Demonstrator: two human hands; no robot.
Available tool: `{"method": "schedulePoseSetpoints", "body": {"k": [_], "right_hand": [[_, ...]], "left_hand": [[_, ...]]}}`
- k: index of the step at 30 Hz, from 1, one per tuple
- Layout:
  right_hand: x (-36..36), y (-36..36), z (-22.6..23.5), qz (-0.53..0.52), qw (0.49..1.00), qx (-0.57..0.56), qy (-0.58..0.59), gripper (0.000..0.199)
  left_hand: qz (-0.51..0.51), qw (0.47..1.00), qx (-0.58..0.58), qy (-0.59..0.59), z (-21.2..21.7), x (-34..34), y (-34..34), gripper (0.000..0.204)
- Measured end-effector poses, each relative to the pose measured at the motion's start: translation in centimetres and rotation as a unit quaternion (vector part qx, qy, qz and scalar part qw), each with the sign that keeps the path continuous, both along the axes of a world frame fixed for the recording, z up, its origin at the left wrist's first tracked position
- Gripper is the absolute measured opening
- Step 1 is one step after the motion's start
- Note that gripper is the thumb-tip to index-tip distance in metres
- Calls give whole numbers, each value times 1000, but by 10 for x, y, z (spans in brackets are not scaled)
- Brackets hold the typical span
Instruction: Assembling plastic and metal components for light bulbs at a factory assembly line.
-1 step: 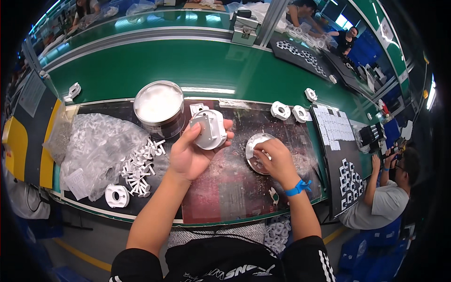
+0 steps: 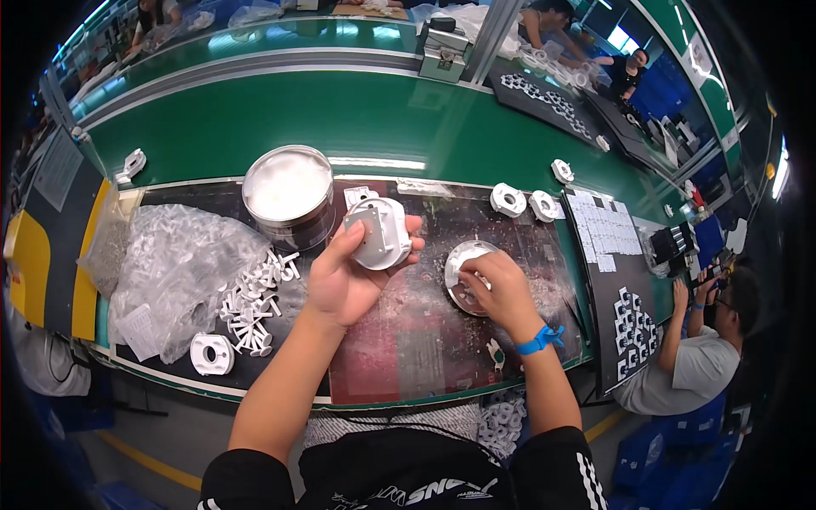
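My left hand (image 2: 344, 285) holds up a rounded white plastic housing (image 2: 396, 231), the thumb pressing on a flat grey plate (image 2: 371, 245) at its face. My right hand (image 2: 503, 293), a blue band (image 2: 539, 341) at its wrist, reaches into a shallow round dish (image 2: 459, 289) with white material inside. Its fingertips are pinched together there, and what lies between them is hidden. Just behind the held housing a small white part (image 2: 359, 195) rests on the mat. Left of it stands a large round tin (image 2: 289, 191) filled with something white.
Loose white plastic pins (image 2: 255, 306) spill beside a clear bag (image 2: 183, 263) at left. A white ring-shaped part (image 2: 212, 354) lies near the front edge, two more (image 2: 508, 201) at the back right. A black board (image 2: 625, 289) with small parts stands right; a co-worker (image 2: 701, 357) sits beyond.
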State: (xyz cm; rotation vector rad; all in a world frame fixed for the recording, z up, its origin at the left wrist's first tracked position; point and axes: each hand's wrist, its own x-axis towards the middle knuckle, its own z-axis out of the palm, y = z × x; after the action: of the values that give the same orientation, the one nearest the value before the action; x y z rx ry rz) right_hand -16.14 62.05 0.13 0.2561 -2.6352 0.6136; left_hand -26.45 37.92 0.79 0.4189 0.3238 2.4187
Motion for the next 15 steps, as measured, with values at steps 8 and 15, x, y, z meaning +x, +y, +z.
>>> {"method": "schedulePoseSetpoints", "body": {"k": [8,15], "right_hand": [[-7,0,26,-74,970,-222,-68,8],[-35,-7,42,110,812,-559,-125,42]], "left_hand": [[49,991,-123,37,5,-1,5,40],[-3,953,-292,74,-5,7,16,33]]}}
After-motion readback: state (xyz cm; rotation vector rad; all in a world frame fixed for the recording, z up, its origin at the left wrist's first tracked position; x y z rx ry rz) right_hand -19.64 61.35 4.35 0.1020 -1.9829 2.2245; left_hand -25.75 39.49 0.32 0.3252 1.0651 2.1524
